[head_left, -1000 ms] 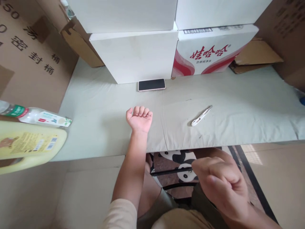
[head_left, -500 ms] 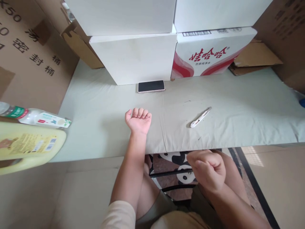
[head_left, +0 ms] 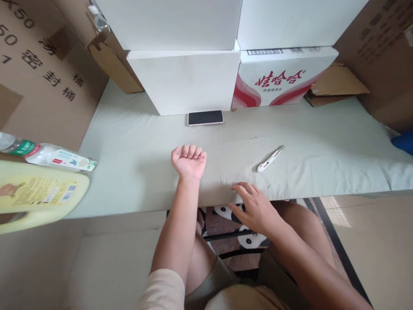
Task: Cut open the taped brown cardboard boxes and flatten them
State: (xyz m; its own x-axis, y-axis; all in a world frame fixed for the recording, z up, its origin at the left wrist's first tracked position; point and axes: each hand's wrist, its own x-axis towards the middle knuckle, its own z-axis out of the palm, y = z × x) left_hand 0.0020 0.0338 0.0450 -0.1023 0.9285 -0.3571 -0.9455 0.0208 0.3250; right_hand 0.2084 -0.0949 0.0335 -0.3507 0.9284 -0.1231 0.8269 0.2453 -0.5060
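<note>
My left hand [head_left: 189, 162] rests palm up over the cloth-covered table [head_left: 155, 142]. Its fingers are loosely curled, the thumb stands apart, and the palm holds nothing. Near the table's front edge is my right hand [head_left: 253, 206], palm down, fingers spread and empty. A slim white tool that looks like a utility knife [head_left: 269, 159] lies slanted on the cloth, beyond my right hand and apart from it. Further back, a phone [head_left: 205, 118] with a dark screen lies flat against the foot of a white box [head_left: 187, 82].
Stacked white cartons stand at the back, one a red-printed carton [head_left: 277, 79]. On the left are a large cardboard box [head_left: 41, 103], a clear bottle [head_left: 54, 156] and a yellow jug [head_left: 41, 189]. Folded cardboard [head_left: 338, 82] and a blue object [head_left: 403, 142] are on the right.
My right hand has opened from a fist and moved forward and left to the table edge. The left hand keeps its pose. The view has shifted slightly.
</note>
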